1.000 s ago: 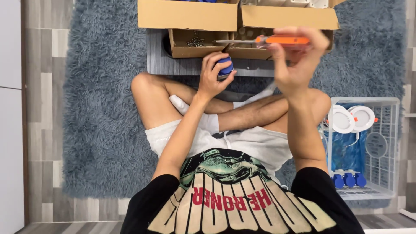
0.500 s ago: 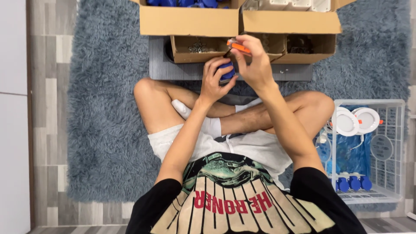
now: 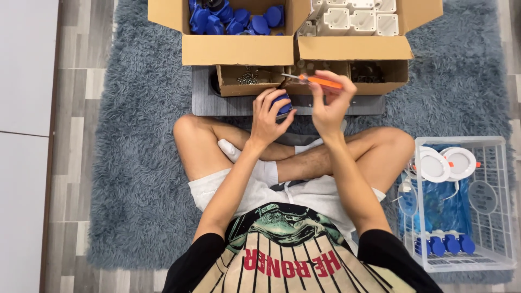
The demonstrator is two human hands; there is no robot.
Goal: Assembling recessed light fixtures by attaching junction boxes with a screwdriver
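I sit cross-legged on a grey-blue shaggy rug (image 3: 130, 179). My left hand (image 3: 267, 115) is closed around a small blue plastic part (image 3: 283, 104), held above my knees. My right hand (image 3: 330, 102) grips an orange-handled screwdriver (image 3: 317, 81); it lies nearly level, its metal tip pointing left over a small open cardboard box of screws (image 3: 248, 77). The two hands are close together, just in front of a dark grey board (image 3: 203, 103).
A big cardboard box of blue parts (image 3: 239, 32) and one of white parts (image 3: 355, 24) stand at the back. A white wire basket (image 3: 491, 206) to my right holds round white lamps, blue parts and a blue bag. Wood floor lies left.
My right hand has come down and left with the screwdriver, ending next to my left hand. The view has tilted, so the boxes show more fully.
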